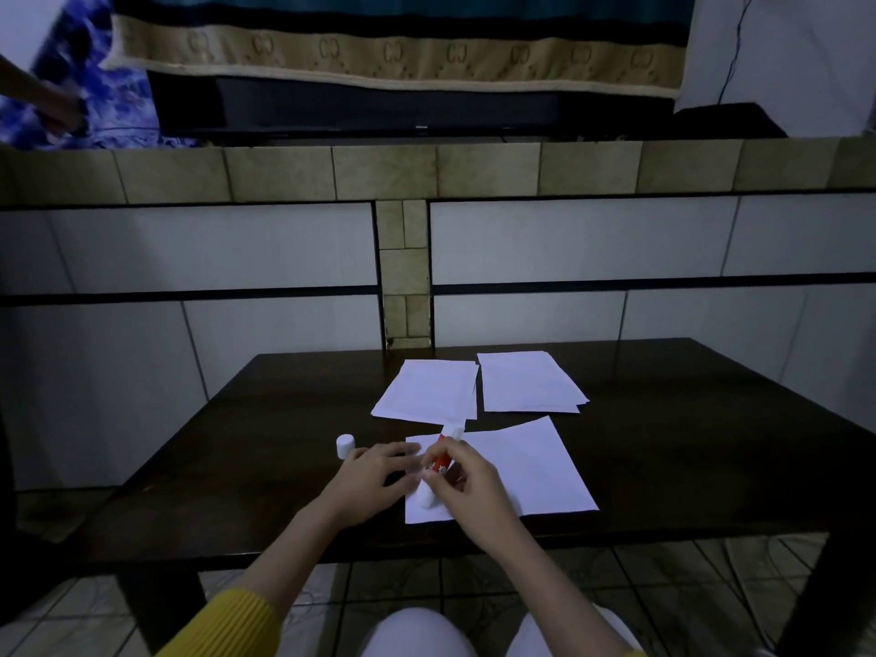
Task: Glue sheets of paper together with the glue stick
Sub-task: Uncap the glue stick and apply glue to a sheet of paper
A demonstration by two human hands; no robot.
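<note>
Glue stick (438, 462), red and white tube, pinched in right hand (467, 488) over flat paper sheet (526, 462), left hand (374, 471) flat beside it, fingers relaxed, dark glossy desk (237, 467).

Ribbed mustard-yellow sleeve (227, 623) pushed up on the left forearm, bare hands, pale lilac-white trousers (417, 633) over both knees

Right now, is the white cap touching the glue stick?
Apart. The head view shows the cap standing alone on the table, left of the left hand; the glue stick is in the right hand.
</note>
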